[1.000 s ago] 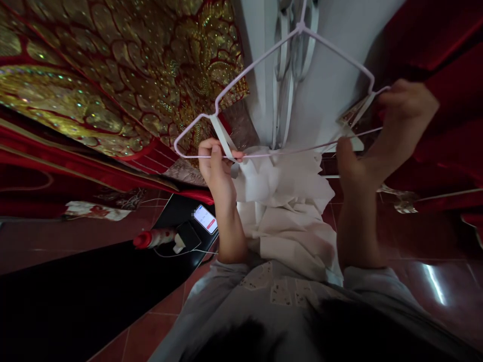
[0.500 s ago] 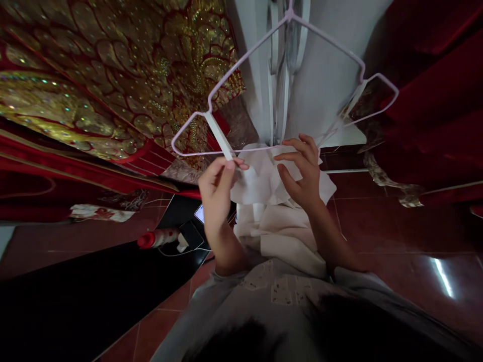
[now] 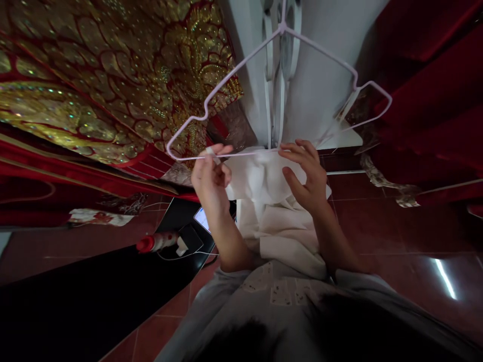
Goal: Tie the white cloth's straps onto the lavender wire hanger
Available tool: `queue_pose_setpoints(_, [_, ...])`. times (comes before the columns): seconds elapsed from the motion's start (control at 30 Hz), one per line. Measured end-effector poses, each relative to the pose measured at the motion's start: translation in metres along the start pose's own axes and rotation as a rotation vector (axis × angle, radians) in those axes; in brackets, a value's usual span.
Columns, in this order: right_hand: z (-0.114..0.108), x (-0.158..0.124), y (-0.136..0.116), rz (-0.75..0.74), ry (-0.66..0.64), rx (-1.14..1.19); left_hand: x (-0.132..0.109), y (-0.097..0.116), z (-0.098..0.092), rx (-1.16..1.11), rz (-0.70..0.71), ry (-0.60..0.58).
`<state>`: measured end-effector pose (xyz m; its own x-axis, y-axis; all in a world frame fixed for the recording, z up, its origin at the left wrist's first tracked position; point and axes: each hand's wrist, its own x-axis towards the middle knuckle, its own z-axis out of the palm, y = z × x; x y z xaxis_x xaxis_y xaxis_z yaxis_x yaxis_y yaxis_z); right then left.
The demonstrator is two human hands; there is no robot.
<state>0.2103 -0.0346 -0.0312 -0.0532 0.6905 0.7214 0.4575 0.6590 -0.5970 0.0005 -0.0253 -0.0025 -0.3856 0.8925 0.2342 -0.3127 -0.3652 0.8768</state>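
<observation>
A pale wire hanger (image 3: 241, 65) hangs in front of me, its hook up at the top centre. A white garment (image 3: 279, 221) droops below its bottom bar. My left hand (image 3: 209, 178) is closed, pinching a white strap of the garment at the bar's left part. My right hand (image 3: 307, 176) is half open with fingers apart, its fingertips on the white cloth just under the bar. A second white strap (image 3: 349, 108) still loops over the hanger's right shoulder.
A red and gold embroidered garment (image 3: 113, 75) fills the upper left. Dark red cloth (image 3: 433, 85) hangs on the right. A phone (image 3: 202, 218), a charger and a red-capped bottle (image 3: 154, 242) lie on a black surface (image 3: 75, 296). The floor has red tiles (image 3: 396, 241).
My right hand left the hanger's right end and came to the cloth at the centre. The left strap came off the hanger's left shoulder and is now pinched in my left hand.
</observation>
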Motion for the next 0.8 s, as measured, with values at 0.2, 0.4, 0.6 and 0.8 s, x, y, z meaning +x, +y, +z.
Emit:
queue_pose_setpoints(0.2, [-0.016,0.008,0.013,0.223,0.405,0.308,-0.008,0.003,0.025,-0.006,0.027,0.001])
queue_pose_setpoints(0.4, [-0.047,0.038,0.012,0.49,0.178,0.352,-0.002,-0.003,0.019,0.001,0.003,-0.002])
queue_pose_setpoints(0.6, [-0.054,0.074,0.008,0.247,0.42,0.335,-0.006,-0.007,0.019,0.003,-0.014,-0.041])
queue_pose_setpoints(0.8, [-0.052,0.073,0.041,0.119,0.628,0.219,-0.007,-0.007,0.016,-0.023,-0.016,-0.066])
